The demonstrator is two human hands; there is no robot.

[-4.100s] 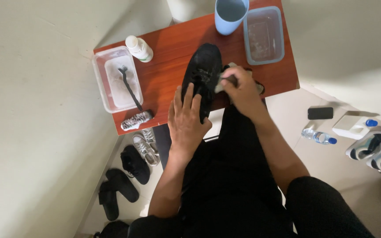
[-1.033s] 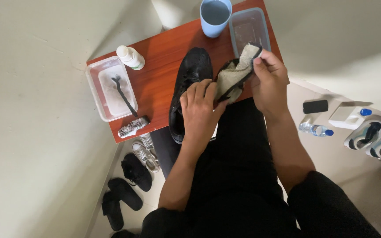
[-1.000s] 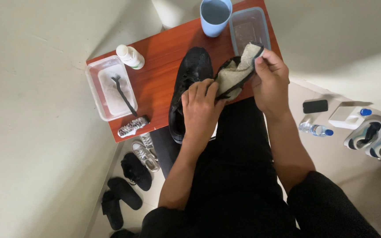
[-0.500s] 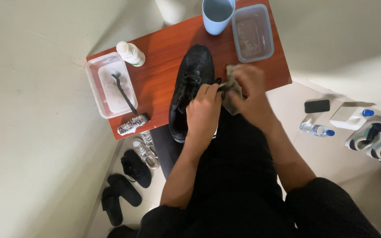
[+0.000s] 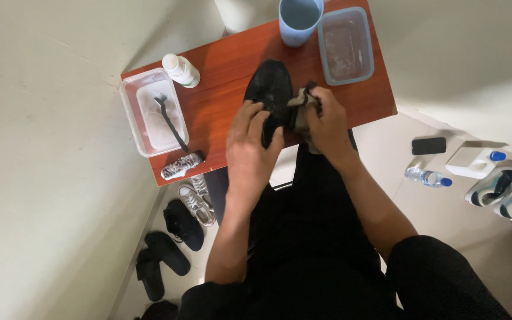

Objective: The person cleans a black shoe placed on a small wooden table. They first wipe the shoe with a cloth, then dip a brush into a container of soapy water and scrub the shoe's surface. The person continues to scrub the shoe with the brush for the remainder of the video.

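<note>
Closest to the camera are the person's legs in black trousers, and both bare arms reach up from them toward a small red-brown table (image 5: 220, 77).

The left hand (image 5: 253, 151) rests on the black shoe (image 5: 271, 89), its fingers curled over the near end and side of it. The shoe lies on the table with its toe pointing to 12 o'clock, so most of the shoe shows just past the left hand, at about 1 o'clock from it.

The right hand (image 5: 327, 121) is closed around a bunched grey cloth (image 5: 300, 109). The cloth sits at 9 o'clock from that hand and presses against the right side of the shoe. The two hands are very close; I cannot tell if they touch.

On the near left edge of the table lies a small speckled brush (image 5: 182, 166). Past it, at 10 o'clock from the left hand, is a clear tub (image 5: 131, 127) with a black-handled brush (image 5: 170, 121) lying in it. A white bottle (image 5: 181, 70) stands just beyond the tub.

At the far end of the table, at 12 o'clock from the shoe, stands a blue cup (image 5: 299, 21). Beside it, at 1 o'clock, is a grey-rimmed tub (image 5: 348, 80).

On the floor at 8 o'clock lie several shoes (image 5: 179, 231). At 3 o'clock lie a phone (image 5: 429, 145) and a water bottle (image 5: 428, 176).
</note>
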